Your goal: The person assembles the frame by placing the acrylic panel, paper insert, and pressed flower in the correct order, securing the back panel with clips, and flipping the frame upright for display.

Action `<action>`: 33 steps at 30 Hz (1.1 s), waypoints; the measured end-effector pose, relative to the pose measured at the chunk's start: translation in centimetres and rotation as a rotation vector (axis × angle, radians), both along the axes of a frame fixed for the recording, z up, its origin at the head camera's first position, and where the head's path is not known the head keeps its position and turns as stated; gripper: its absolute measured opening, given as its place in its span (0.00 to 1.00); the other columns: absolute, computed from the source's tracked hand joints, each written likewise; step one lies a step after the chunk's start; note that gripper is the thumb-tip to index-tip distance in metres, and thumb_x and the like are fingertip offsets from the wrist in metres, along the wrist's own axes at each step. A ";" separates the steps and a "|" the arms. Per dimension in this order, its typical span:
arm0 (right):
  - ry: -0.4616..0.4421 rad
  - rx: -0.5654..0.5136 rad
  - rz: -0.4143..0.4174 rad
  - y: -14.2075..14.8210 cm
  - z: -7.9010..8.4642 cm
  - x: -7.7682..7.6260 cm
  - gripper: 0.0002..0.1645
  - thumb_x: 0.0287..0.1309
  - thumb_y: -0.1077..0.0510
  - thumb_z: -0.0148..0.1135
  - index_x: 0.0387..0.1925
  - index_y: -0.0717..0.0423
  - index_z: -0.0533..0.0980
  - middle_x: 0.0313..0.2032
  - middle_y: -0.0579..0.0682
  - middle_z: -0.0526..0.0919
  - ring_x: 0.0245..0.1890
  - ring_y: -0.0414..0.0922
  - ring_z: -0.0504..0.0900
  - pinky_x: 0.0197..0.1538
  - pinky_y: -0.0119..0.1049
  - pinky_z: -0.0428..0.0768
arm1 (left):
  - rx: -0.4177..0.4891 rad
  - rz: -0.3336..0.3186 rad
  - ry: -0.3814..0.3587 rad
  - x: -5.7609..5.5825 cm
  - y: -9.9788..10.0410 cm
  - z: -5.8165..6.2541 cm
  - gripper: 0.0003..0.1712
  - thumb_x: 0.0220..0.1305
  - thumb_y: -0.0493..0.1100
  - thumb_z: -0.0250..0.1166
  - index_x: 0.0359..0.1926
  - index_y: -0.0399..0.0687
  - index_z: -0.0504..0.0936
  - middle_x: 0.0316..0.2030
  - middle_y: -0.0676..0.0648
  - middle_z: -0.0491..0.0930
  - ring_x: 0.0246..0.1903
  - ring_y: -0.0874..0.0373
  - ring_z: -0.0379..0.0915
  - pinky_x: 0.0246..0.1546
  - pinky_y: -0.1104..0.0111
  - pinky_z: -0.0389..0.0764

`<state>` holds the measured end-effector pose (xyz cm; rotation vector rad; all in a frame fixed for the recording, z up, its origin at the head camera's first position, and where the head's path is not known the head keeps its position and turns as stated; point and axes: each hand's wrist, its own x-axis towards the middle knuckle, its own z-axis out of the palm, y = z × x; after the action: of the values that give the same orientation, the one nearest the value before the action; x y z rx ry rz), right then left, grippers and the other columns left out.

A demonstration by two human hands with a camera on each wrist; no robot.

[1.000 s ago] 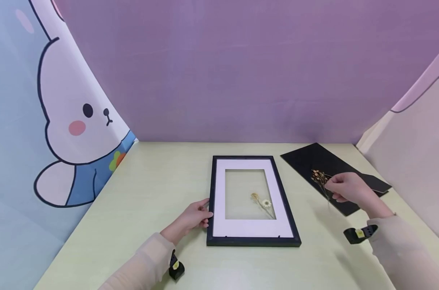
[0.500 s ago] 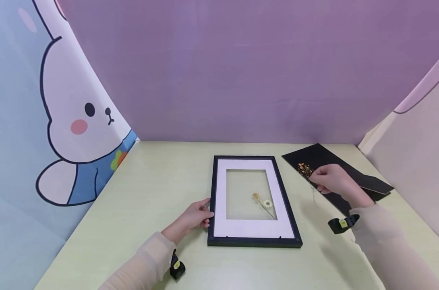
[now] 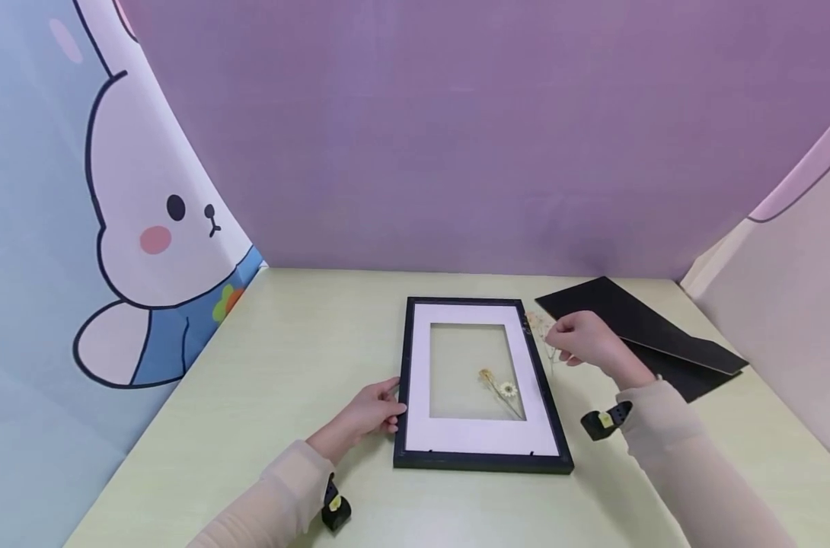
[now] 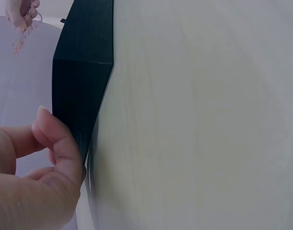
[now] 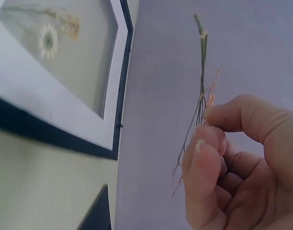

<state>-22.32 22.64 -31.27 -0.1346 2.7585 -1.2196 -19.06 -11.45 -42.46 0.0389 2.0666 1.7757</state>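
1. Here, one picture frame, black with one white mat, lies flat on the bench.
2. Two dried flowers, one yellow and one white, lie near the lower right corner of the frame's single window, their stems close together.
3. One left hand holds the left rail, its fingers bent against the edge.
4. One right hand pinches one dried sprig between thumb and fingers; the sprig is raised beside the frame's right side. In the head view its blossoms overlap the right rail; I cannot tell whether they touch it.
5. Two small dark tabs show along the bottom rail.
6. To the right, well apart from the left hand, lie two overlapping black panels; whether they are joined I cannot tell.
7. Two black wrist devices are worn, one at each sleeve.
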 end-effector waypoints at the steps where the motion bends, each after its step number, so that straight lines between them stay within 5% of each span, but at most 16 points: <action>1: 0.000 -0.008 0.004 -0.3 -0.2 -0.1 0.08 0.53 0.66 0.54 0.21 0.63 0.73 0.23 0.51 0.75 0.20 0.42 0.75 0.26 0.35 0.79 | 0.000 -0.002 -0.001 0.0 0.0 0.0 0.36 0.61 0.29 0.56 0.68 0.34 0.53 0.26 0.47 0.66 0.19 0.60 0.64 0.22 0.72 0.74; 33: -0.073 -0.026 0.037 -8.2 -2.8 -1.3 0.07 0.49 0.68 0.52 0.24 0.67 0.76 0.24 0.52 0.77 0.16 0.41 0.73 0.20 0.29 0.74 | -0.012 0.010 -0.009 0.1 0.1 0.3 0.36 0.61 0.29 0.57 0.68 0.35 0.54 0.27 0.47 0.66 0.19 0.60 0.64 0.21 0.73 0.74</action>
<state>-23.61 14.49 -34.10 -0.1398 2.6664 -1.2267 -18.92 -11.36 -42.19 0.0171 2.0738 1.7661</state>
